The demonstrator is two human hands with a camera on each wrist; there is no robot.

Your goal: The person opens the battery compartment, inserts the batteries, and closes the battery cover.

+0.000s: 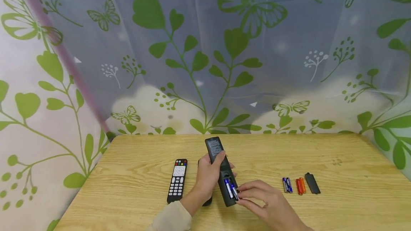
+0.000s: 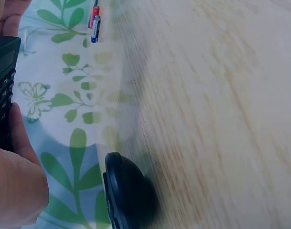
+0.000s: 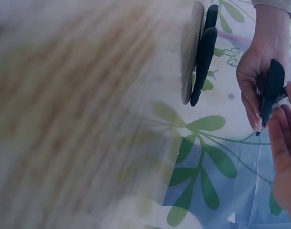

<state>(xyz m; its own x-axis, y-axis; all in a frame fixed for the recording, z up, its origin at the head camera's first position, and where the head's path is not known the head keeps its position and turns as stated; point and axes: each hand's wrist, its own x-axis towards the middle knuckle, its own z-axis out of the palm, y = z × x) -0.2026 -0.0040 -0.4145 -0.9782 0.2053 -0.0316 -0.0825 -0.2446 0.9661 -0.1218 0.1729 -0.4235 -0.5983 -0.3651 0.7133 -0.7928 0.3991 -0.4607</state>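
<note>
You've got a black remote [image 1: 225, 170] up over the counter [image 1: 135, 152], back side facing you. It's a long, slim, dark thing with rounded corners, a panel of small pale print [image 1: 215, 146] near the far end and an uncovered battery bay [image 1: 227, 178] near the close end. One blue-and-silver battery [image 1: 228, 188] lies lengthwise in the bay, and a loose-looking battery [image 1: 234, 192] sits skewed at its right edge. The button side faces away from you; the left wrist view catches a few of its keys.

Long axis: the printed end points toward the wall and a bit left, the bay end comes back toward you and a bit right, so it's a steep slant.

Your left grip [image 1: 207, 174] is wrapped round the middle, thumb across the back, fingers on the far side. Your right grip [image 1: 268, 200] is nearly closed, thumb and fingertips pinching that skewed battery.

Left of the work, a remote with white keys [image 1: 177, 181] lies buttons up, with another dark piece [image 1: 207, 201] partly hidden behind your left wrist. Off to the right: two blue-silver batteries [image 1: 287, 185], two orange ones [image 1: 300, 186] and a black cover [image 1: 312, 183].
</note>
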